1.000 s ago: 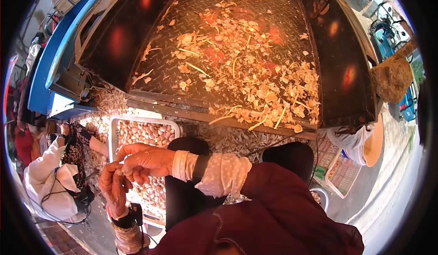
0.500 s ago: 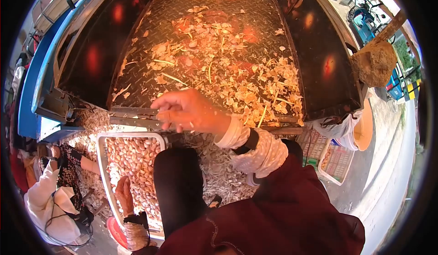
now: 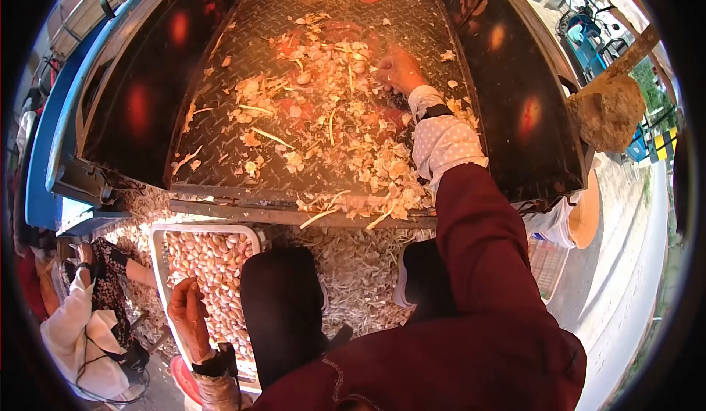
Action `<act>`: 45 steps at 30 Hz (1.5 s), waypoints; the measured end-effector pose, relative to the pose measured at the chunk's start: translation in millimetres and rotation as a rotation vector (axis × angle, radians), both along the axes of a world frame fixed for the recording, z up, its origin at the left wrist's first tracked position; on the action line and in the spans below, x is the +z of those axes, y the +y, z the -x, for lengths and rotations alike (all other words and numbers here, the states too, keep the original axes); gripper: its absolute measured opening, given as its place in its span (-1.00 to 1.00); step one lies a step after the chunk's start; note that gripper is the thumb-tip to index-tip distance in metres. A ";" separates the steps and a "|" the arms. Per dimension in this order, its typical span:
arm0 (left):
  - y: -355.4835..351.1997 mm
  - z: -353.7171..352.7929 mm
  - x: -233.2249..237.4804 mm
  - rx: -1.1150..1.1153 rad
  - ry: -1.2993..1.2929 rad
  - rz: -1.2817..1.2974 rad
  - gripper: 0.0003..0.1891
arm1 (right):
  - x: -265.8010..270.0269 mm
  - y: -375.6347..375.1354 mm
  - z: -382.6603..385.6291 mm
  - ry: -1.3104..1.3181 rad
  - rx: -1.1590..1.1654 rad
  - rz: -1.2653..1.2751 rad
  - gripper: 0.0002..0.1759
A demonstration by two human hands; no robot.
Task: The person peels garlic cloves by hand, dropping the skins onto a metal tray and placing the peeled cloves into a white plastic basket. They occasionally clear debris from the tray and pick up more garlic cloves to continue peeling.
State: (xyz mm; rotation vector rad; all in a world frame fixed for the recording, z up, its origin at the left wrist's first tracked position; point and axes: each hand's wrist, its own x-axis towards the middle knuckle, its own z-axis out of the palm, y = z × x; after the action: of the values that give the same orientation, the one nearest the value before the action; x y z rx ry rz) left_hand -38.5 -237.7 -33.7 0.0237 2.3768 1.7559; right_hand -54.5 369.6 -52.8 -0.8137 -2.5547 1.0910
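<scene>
My right hand point(image 3: 401, 73) reaches out over the dark ridged metal bed. Its fingers are drawn together at the edge of a heap of garlic skins point(image 3: 379, 165) and loose garlic cloves point(image 3: 304, 78); what they pinch is too small to make out. Low on the left, my left hand point(image 3: 188, 315) hovers over the white crate point(image 3: 257, 243), fingers curled in, their contents hidden. Peeled-apart garlic cloves point(image 3: 213, 264) fill that crate. Several pale stalks point(image 3: 272, 137) lie among the skins.
Dark side walls point(image 3: 526, 117) flank the metal bed point(image 3: 243, 51). Dry husks point(image 3: 360, 293) cover the ground between my knees. Another person's arm point(image 3: 140, 273) is left of the crate. A stone block point(image 3: 609, 113) hangs at the right, above an orange basin point(image 3: 585, 216).
My right hand has moved from the near edge forward and right into the heap. Skins and stalks now lie along the bed's near edge. My left hand has shifted slightly left.
</scene>
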 end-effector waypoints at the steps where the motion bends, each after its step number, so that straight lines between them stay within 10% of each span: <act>1: 16.2 -1.9 14.4 -0.024 0.007 -0.014 -0.86 | 6.9 -4.9 -3.3 -0.002 0.001 0.006 -0.82; 13: 235.2 -9.4 94.1 -0.522 0.010 -0.374 -0.84 | 21.9 -22.2 -13.2 0.202 0.301 -0.295 -0.78; 20: 275.8 -6.5 30.5 -0.581 -0.240 -0.524 -0.82 | 25.8 -26.8 -23.7 -0.257 0.229 0.060 -0.82; 22: 279.2 -0.5 8.2 -0.576 -0.262 -0.561 -0.78 | 39.5 -43.5 -35.1 0.259 0.234 0.633 -0.81; 25: 284.8 2.9 7.9 -0.559 -0.231 -0.587 -0.70 | 59.9 -79.5 -54.7 0.358 0.416 0.869 -0.77; 42: 259.8 -25.8 81.3 -0.512 0.157 -0.620 -0.75 | 108.2 -188.0 -101.6 0.649 0.535 1.186 -0.83; 45: 246.0 -40.1 102.2 -0.562 0.533 -0.625 -0.68 | 131.3 -206.5 -119.8 0.739 0.632 1.261 -0.83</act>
State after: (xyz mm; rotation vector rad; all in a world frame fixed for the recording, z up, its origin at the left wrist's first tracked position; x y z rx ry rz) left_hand 1.6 8.4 68.4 1.2359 1.6857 2.2534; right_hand 65.2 163.1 78.5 0.3161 -1.2885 2.5965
